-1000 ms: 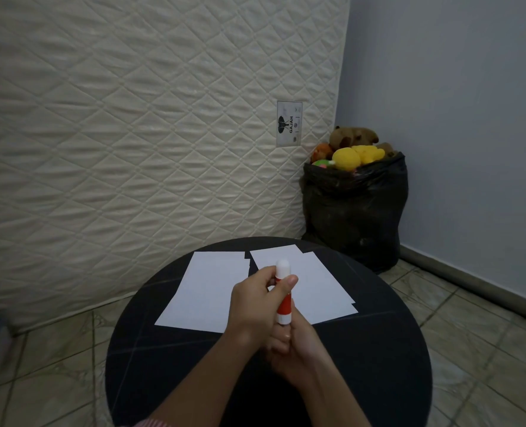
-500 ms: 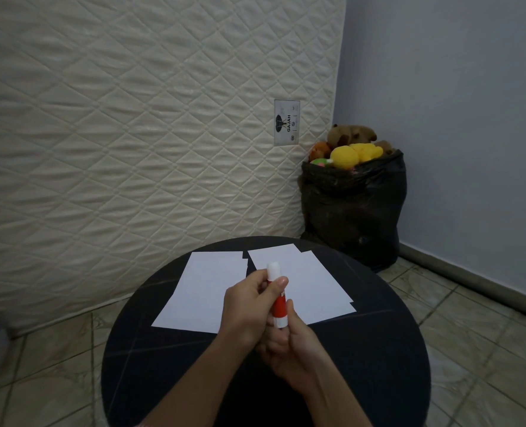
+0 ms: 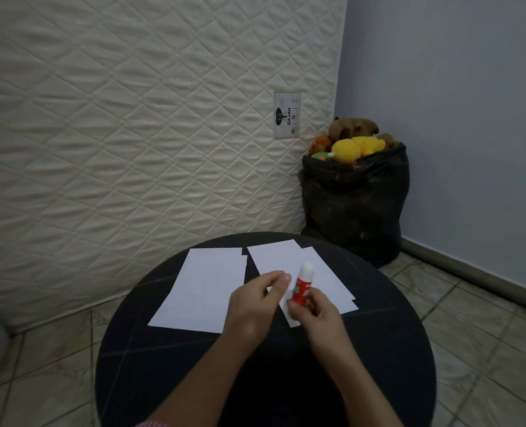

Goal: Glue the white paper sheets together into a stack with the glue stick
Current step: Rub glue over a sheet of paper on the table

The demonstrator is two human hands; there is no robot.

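Two groups of white paper sheets lie on the round black table: a left pile and a right pile of overlapping, slightly fanned sheets. Over the right pile, my right hand holds a red glue stick upright by its lower end, its white rounded top pointing up. My left hand is just left of the stick and not touching it. Its fingers are curled, with thumb and fingertips pinched together. Nothing shows between them.
A quilted cream mattress leans against the wall behind the table. A black bag stuffed with plush toys stands in the corner at the back right. Tiled floor surrounds the table.
My left hand has let go of the top of the glue stick and moved left. My right hand has carried the stick right and a little forward over the right pile.
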